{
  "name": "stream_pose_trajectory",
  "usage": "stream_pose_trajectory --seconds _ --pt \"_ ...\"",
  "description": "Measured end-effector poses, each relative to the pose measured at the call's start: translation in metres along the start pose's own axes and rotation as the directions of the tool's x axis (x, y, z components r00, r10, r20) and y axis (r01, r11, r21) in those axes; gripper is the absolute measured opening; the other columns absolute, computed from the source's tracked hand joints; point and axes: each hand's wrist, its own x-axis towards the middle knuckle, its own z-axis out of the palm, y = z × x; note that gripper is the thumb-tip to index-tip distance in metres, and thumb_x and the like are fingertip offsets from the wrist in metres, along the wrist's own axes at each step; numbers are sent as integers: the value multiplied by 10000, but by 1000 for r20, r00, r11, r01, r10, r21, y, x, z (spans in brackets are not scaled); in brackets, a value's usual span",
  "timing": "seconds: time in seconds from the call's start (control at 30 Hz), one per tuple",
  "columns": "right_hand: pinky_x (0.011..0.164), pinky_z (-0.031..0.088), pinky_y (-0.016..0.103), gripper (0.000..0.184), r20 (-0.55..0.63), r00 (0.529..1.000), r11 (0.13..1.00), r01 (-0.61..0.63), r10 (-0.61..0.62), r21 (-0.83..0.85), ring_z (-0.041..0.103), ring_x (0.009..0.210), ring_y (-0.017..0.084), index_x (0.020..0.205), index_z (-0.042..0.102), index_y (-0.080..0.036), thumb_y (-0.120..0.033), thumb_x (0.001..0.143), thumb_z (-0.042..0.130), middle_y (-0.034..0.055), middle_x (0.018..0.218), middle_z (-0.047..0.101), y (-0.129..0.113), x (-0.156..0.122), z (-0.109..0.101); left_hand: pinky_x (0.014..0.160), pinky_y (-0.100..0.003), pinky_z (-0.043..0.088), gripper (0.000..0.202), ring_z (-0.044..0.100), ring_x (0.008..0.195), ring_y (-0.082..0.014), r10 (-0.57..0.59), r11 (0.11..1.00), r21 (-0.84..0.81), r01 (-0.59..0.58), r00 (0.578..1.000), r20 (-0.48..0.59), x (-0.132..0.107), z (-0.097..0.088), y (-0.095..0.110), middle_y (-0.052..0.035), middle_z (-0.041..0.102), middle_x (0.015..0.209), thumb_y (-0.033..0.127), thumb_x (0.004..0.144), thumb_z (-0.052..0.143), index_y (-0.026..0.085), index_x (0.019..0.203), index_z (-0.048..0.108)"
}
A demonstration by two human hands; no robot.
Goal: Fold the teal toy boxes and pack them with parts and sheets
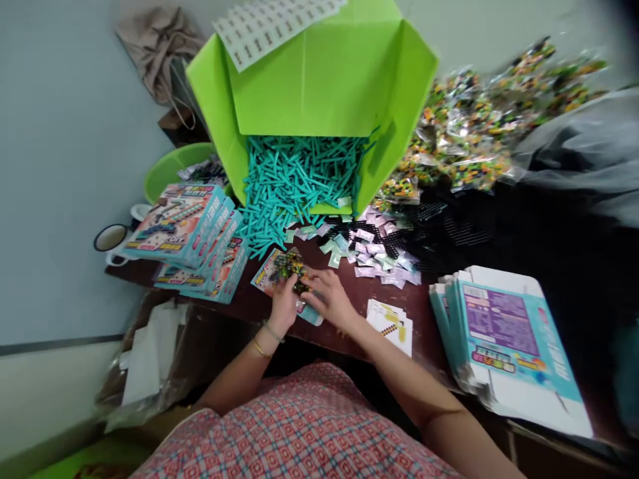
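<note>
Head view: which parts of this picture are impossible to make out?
Head view:
- Packet under left hand and right hand: contents too small, grip unclear.
- Heap of bags: blurred near the far edge.
- Flat cartons: print too small.
- Green box: top cut off by the frame.

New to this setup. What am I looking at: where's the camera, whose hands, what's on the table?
No machine: one camera on a person's head looks down at their own bare hands. The left hand grips a small packet of coloured pieces over a teal carton; the right hand touches it too, grip unclear. On the dark table: a green box spilling teal sticks, stacked teal boxes at left, flat cartons at right, small sachets and bags of coloured pieces behind.
</note>
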Motion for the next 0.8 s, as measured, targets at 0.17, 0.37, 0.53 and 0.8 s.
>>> stream_pose_trajectory --seconds 0.17,0.37,0.53,0.8 --pt "955 566 360 379 95 989 992 -121 117 35 740 1034 230 1053 834 -211 -360 1107 490 96 1104 818 29 99 5 749 -312 560 225 677 830 -203 -39 998 33 45 986 -160 -23 -37 14 -5 658 764 322 782 841 231 800 636" --pt "1061 483 303 322 411 867 894 -84 283 -439 656 1277 231 1312 740 -146 -215 1044 575 172 1333 751 17 188 70 765 -317 567 292 688 755 -182 -92 994 -69 84 989 -112 -45 -53 15 8 720 806 339 751 884 223 844 632" --pt "978 501 310 278 341 852 842 -189 396 -505 720 1135 255 1162 775 -88 -171 1022 550 229 1205 780 25 189 71 886 -329 575 354 737 887 -194 -27 993 -114 14 993 -113 -40 -66 22 -2 769 907 339 722 926 206 925 669" --pt "963 566 396 453 -78 932 886 -360 353 -293 739 1043 252 1279 754 -146 -343 1105 385 153 1263 780 65 139 -26 719 -240 514 314 677 756 -128 -39 993 -117 21 986 -160 -18 -66 39 46 716 787 267 742 925 176 924 686"
